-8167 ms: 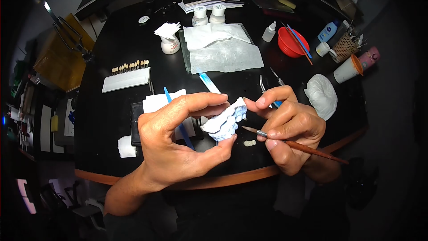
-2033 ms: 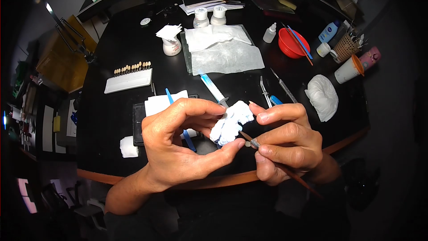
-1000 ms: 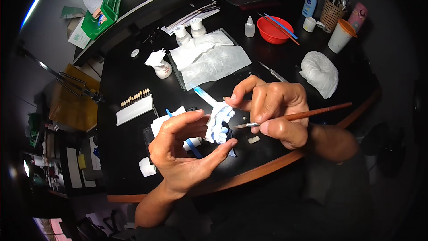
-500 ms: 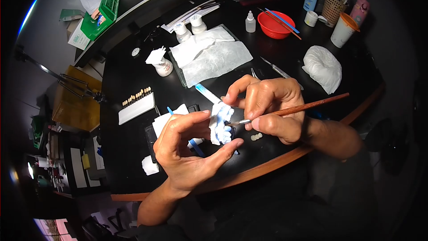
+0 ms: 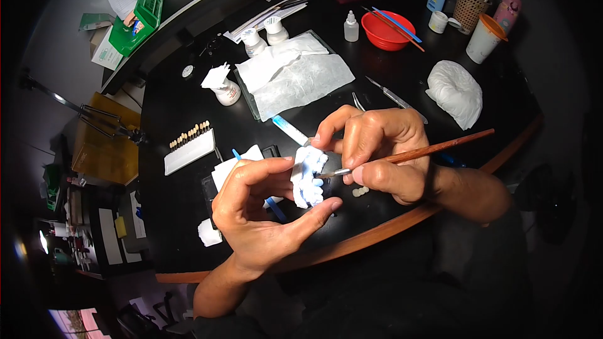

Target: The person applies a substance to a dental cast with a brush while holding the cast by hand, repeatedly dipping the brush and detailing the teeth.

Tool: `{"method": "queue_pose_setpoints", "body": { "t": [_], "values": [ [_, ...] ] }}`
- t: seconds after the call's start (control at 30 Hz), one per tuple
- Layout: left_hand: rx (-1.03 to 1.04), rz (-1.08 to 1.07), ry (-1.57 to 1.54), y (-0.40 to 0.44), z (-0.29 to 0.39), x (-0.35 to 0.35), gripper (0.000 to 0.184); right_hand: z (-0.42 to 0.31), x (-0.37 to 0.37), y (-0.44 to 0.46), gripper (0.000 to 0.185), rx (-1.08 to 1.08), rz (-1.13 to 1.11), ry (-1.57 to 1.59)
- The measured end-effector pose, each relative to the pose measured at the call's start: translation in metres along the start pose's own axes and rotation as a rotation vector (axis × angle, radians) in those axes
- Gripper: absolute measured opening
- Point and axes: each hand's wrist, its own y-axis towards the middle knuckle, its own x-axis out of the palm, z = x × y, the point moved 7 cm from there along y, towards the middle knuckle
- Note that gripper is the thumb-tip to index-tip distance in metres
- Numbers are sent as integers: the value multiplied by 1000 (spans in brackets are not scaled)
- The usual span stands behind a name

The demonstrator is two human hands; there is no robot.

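Observation:
A white dental cast (image 5: 306, 179) with teeth stands on edge between the thumb and fingers of my left hand (image 5: 254, 213). My right hand (image 5: 386, 154) pinches a brush (image 5: 433, 148) with a reddish-brown wooden handle. The brush's metal end and tip reach the toothed side of the cast, near its middle. A fingertip of my right hand is also at the cast's upper edge. Under my right hand, a small piece of joined tooth crowns (image 5: 360, 191) lies on the black table.
Beyond my hands lies a glass slab with white tissue (image 5: 304, 81). A shade guide (image 5: 190, 147) is at the left, a red bowl (image 5: 388, 32) with brushes at the back. A knife-like tool (image 5: 396, 99) and a wadded white bundle (image 5: 455, 94) lie at the right.
The cast has turned slightly in my left hand, and both stay close together. The brush tip remains at its toothed side. The whole view has shifted a little.

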Motion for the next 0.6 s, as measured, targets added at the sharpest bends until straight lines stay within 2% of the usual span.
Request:
{"method": "queue_pose_setpoints", "body": {
  "t": [0.1,0.3,0.6],
  "values": [
    [-166,-18,-182,1,-5,3,63,1,1,1,6,42,100,69],
    [-295,-67,-236,0,-11,1,63,2,2,1,7,67,98,59],
    [-342,-70,-278,2,-11,2,61,5,2,1,7,112,83,90]
  ]
}}
